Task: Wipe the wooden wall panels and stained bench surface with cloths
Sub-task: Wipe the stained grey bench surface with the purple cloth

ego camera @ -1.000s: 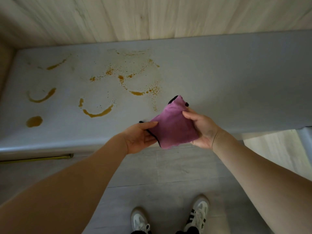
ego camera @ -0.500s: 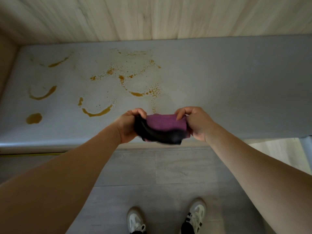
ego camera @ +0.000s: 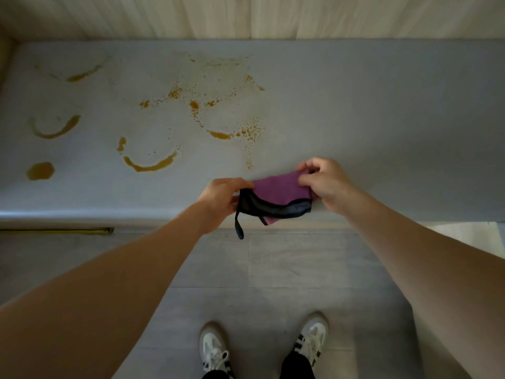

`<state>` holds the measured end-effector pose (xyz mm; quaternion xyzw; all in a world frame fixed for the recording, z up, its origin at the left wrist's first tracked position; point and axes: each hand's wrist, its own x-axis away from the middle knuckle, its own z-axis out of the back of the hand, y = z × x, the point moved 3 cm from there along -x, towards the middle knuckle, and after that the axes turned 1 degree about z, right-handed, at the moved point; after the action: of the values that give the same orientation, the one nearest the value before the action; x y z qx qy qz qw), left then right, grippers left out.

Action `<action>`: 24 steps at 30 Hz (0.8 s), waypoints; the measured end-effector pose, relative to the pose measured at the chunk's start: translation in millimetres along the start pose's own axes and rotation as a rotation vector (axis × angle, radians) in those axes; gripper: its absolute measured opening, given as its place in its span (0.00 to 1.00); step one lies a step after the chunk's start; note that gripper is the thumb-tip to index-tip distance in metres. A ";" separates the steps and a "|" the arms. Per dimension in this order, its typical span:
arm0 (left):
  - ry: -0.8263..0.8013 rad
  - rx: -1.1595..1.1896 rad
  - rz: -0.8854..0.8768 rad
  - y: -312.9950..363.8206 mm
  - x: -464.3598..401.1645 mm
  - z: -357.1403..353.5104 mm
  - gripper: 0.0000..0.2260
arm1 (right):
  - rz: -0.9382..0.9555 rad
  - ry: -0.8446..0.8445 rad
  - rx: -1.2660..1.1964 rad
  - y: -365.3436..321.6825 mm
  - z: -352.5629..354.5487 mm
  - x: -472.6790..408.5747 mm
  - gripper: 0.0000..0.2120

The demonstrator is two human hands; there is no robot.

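Observation:
A purple cloth with a dark edge (ego camera: 276,191) is held between both hands just above the front edge of the grey bench (ego camera: 382,119). My left hand (ego camera: 222,199) pinches its left end, where a dark loop hangs down. My right hand (ego camera: 323,181) pinches its right end. Orange-brown stains (ego camera: 149,166) in arcs, blobs and speckles mark the left and middle of the bench. Light wooden wall panels (ego camera: 246,15) rise behind the bench.
A wooden side wall (ego camera: 4,56) closes the bench on the left. Grey floor tiles (ego camera: 273,269) lie below, with my two white shoes (ego camera: 311,340) on them. A yellowish strip (ego camera: 54,230) runs under the bench's front lip at left.
The cloth was spread flat between my hands, then bunched and folded; it now lies folded lengthwise with the dark edge facing me, and the hands have shifted slightly right.

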<state>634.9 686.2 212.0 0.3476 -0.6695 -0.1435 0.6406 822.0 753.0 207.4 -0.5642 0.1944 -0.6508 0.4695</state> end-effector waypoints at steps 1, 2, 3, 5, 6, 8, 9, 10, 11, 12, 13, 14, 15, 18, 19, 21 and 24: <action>0.015 -0.073 -0.046 0.6 -2.9 2.2 0.04 | 0.130 0.015 0.137 -3.3 1.1 -2.2 0.15; 0.051 -0.219 -0.098 0.6 -5.6 6.5 0.03 | 0.252 0.070 0.285 -7.3 2.7 -3.5 0.16; 0.112 -0.434 -0.160 2.1 -6.5 11.2 0.02 | 0.353 0.155 0.430 -10.1 3.4 -2.9 0.16; 0.250 -0.842 -0.311 6.0 -6.0 19.8 0.05 | 0.412 0.340 0.599 -13.5 -1.2 11.8 0.14; 0.303 -0.975 -0.363 7.2 -5.6 24.5 0.08 | 0.403 0.397 0.641 -11.3 -9.9 22.7 0.12; 0.376 -1.134 -0.380 9.4 -3.9 34.5 0.14 | 0.310 0.348 0.720 -1.2 -37.3 40.2 0.17; 0.394 -1.192 -0.362 8.6 -5.3 40.4 0.17 | 0.224 0.283 0.746 4.9 -50.6 44.5 0.23; 0.403 -1.252 -0.354 9.3 -5.5 43.4 0.20 | 0.148 0.235 0.752 8.1 -59.7 43.8 0.29; 0.391 -1.298 -0.345 6.4 -7.9 50.4 0.23 | 0.115 0.215 0.754 10.0 -69.9 39.5 0.32; 0.374 -1.315 -0.359 6.5 -8.9 51.2 0.25 | 0.128 0.214 0.792 7.4 -69.5 32.7 0.34; 0.351 -1.320 -0.368 5.7 -10.0 53.2 0.26 | 0.171 0.206 0.853 5.7 -68.6 24.2 0.35; 0.326 -1.324 -0.372 2.0 -11.1 55.3 0.27 | 0.224 0.178 0.921 5.8 -66.1 14.6 0.36; 0.307 -1.329 -0.377 -0.2 -12.9 56.0 0.27 | 0.274 0.151 0.978 3.0 -57.7 4.4 0.36; 0.260 -1.349 -0.366 -1.8 -15.7 59.7 0.28 | 0.244 0.126 1.030 -3.1 -22.7 -22.1 0.36; 0.250 -1.362 -0.362 -0.5 -16.9 60.7 0.28 | 0.186 0.150 1.007 -5.6 -13.2 -27.0 0.35; 0.246 -1.400 -0.364 2.0 -19.1 61.3 0.28 | 0.125 0.192 0.932 -5.1 -13.7 -29.6 0.33; 0.253 -1.454 -0.371 -0.7 -22.1 61.0 0.28 | 0.267 0.182 0.914 3.5 -58.8 -7.4 0.33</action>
<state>575.3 684.6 186.4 -0.0414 -0.2584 -0.6128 0.7457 768.9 741.2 183.6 -0.2109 -0.0005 -0.6506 0.7296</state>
